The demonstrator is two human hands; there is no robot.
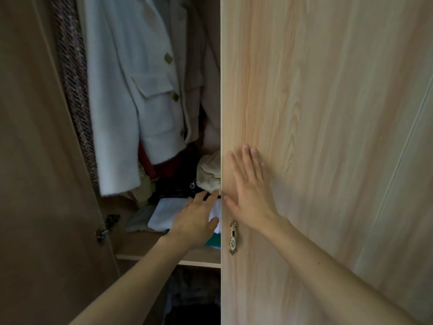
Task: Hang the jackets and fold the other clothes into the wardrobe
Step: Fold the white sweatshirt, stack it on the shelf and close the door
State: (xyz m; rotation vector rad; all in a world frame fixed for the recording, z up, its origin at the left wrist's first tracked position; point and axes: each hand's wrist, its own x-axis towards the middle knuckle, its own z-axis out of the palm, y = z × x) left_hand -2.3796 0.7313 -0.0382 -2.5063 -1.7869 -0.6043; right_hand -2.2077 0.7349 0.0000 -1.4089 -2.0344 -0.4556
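Note:
A pale grey-blue jacket [131,95] hangs inside the open wardrobe, with a tweed garment [72,95] to its left and a beige coat [201,73] to its right. On the shelf [164,256] below lie folded clothes: a white piece [168,214], a green one [214,242], dark items and a cream bundle [208,172]. My left hand [196,219] rests flat, fingers straight, on the white folded piece. My right hand [248,188] presses flat against the shut right door [328,137], above its handle.
The left wardrobe door [39,160] stands open, its hinge [110,221] visible. An ornate handle [233,240] sits on the right door near its edge. A darker compartment [194,299] with more clothes lies under the shelf.

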